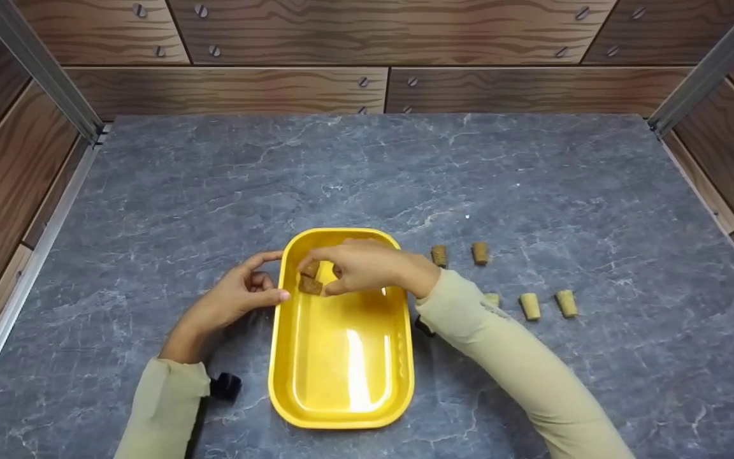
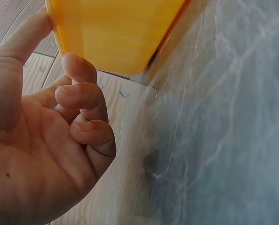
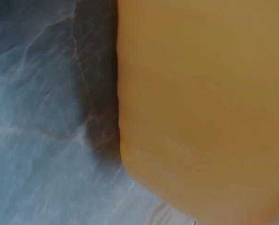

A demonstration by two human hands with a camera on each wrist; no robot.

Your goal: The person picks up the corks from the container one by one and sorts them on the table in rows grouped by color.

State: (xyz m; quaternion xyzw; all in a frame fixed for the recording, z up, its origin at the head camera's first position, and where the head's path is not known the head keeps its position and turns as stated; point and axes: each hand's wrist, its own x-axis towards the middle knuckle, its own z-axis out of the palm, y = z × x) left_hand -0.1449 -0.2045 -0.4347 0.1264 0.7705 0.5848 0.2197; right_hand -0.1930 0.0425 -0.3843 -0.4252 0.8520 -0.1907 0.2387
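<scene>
A deep yellow tray (image 1: 341,417) stands lengthwise in front of me. My left hand (image 1: 230,296) holds its left rim, thumb over the edge, index fingertip against the side; the other fingers curl below, as the left wrist view shows. My right hand (image 1: 370,264) reaches over the right rim into the tray. Its thumb and index finger are around a brown tapered cork (image 1: 310,285) by the left wall. Another brown piece lies just behind, partly covered by the index finger. In the right wrist view the tray's yellow side (image 3: 200,103) fills most of the picture, and no fingers show.
Two brown corks (image 1: 480,253) stand right of the tray. Nearer lie light tan corks (image 1: 530,306), one partly hidden by the right sleeve (image 1: 507,344). Wood-patterned panels (image 1: 290,89) border the grey marbled table (image 1: 182,178) at the back and sides.
</scene>
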